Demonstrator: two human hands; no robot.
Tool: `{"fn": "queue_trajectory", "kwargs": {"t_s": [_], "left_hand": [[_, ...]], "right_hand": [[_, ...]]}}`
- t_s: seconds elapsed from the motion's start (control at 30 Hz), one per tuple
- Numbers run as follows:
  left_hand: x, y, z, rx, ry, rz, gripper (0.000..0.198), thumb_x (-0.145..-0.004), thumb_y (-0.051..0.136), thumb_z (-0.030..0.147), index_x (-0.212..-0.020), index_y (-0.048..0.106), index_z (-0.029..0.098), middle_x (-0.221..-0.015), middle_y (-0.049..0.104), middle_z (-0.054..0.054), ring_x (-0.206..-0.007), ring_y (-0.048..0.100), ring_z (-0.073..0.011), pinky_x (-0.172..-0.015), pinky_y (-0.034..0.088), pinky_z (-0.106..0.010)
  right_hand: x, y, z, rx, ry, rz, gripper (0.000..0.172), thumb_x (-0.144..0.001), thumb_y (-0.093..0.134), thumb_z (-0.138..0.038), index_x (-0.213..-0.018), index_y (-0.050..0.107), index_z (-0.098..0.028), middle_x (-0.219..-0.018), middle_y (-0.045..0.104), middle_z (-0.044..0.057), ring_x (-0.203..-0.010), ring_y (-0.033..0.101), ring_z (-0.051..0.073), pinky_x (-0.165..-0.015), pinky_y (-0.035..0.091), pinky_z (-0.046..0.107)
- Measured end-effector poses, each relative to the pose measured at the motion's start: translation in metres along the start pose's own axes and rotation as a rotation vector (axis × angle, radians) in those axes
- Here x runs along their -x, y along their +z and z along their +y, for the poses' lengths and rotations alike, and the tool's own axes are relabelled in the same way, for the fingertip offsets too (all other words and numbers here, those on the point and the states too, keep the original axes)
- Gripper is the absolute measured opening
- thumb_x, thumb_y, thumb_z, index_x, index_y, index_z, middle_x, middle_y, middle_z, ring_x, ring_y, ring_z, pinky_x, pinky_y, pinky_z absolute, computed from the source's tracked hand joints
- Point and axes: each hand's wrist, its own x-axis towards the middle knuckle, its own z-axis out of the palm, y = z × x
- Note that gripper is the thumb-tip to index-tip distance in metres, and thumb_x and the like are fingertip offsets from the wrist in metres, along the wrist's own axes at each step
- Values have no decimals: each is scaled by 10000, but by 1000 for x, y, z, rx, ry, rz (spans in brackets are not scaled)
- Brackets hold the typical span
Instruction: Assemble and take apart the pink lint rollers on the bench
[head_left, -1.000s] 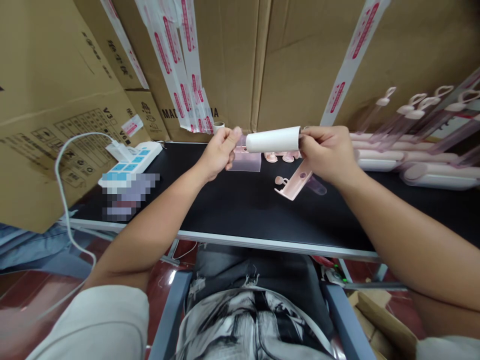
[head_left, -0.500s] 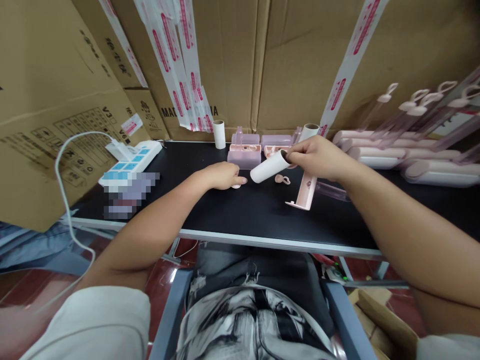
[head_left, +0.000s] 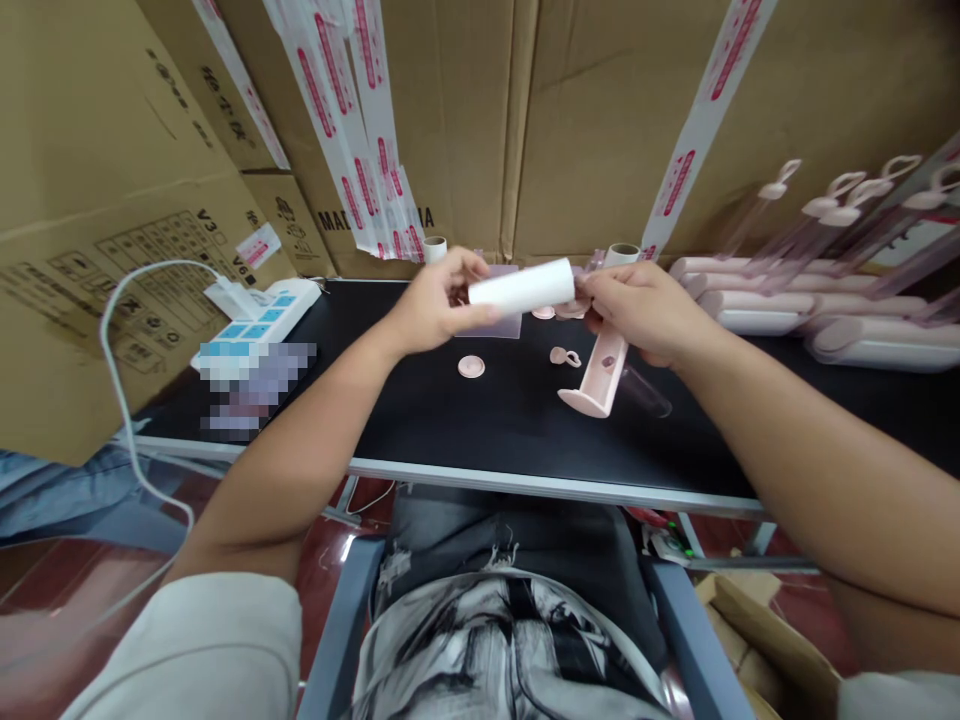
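Left hand (head_left: 433, 308), now off the disc (head_left: 471, 366), grips the roll (head_left: 523, 287) by its left end, likely steadying it; right hand (head_left: 637, 307) clutches the case (head_left: 604, 368) below the roll.

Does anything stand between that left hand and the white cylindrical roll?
Nothing visible: the left hand directly touches the white cylindrical roll. By the roll's other end is the right hand, holding the pink trough-shaped plastic piece.
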Motion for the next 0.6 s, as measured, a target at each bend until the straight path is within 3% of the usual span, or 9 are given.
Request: {"fn": "queue_trajectory", "kwargs": {"t_s": [0.13,0.2,0.3,0.37,0.47,0.53,0.6], "left_hand": [[-9,-39,-20,43,-18,342,676,-848,792,769,-1222,570,251,-1078,706,-48,-1035,729,-229,-802,579,-337],[-12,-59,-30,35,-71,477,535,-938,704,714,-1212,572,275,-1038,692,-19,-997,702,-215,-796,586,-363],[-13,-74,-43,-82,-145,603,383,-905,762,542,-1105,608,255,-962,692,5,-934,642,-186,-816,577,-378],[-13,-73,-48,-239,-190,612,345,-838,824,434,-1052,647,228,-948,704,-7,-957,644,-199,-870,571,-392],[-11,-63,-52,-390,-258,534,284,-796,834,313,-1019,689,212,-953,718,-28,-950,669,-215,-914,564,-397],[-11,-56,-55,-428,-291,485,255,-801,821,271,-1013,690,218,-960,726,-30,-932,672,-209,-923,560,-389],[-12,-51,-58,-447,-307,455,254,-807,817,258,-1017,679,224,-974,733,-30,-919,670,-204,-931,559,-387]], "right_hand": [[3,5,-3,-156,89,-72,184,-800,783,-364,-865,812,-195,-832,755,74,-596,519,141,-518,396,279],[6,11,0,-81,89,-205,251,-766,830,-352,-967,842,-203,-864,769,60,-619,550,151,-573,457,302],[11,24,6,105,0,-375,256,-822,813,-406,-981,844,-209,-862,766,31,-702,618,180,-717,520,339],[14,33,9,235,-79,-464,233,-892,739,-424,-912,819,-206,-802,733,11,-730,633,194,-754,510,342],[15,43,7,388,-138,-568,237,-939,620,-344,-923,808,-200,-820,755,14,-779,674,214,-783,510,337],[14,46,5,444,-137,-589,298,-892,616,-265,-1076,841,-197,-1048,842,49,-935,747,247,-887,544,329],[12,48,2,505,-115,-591,487,-849,640,-225,-1297,828,-192,-1288,843,80,-1104,775,280,-992,549,314]]}}
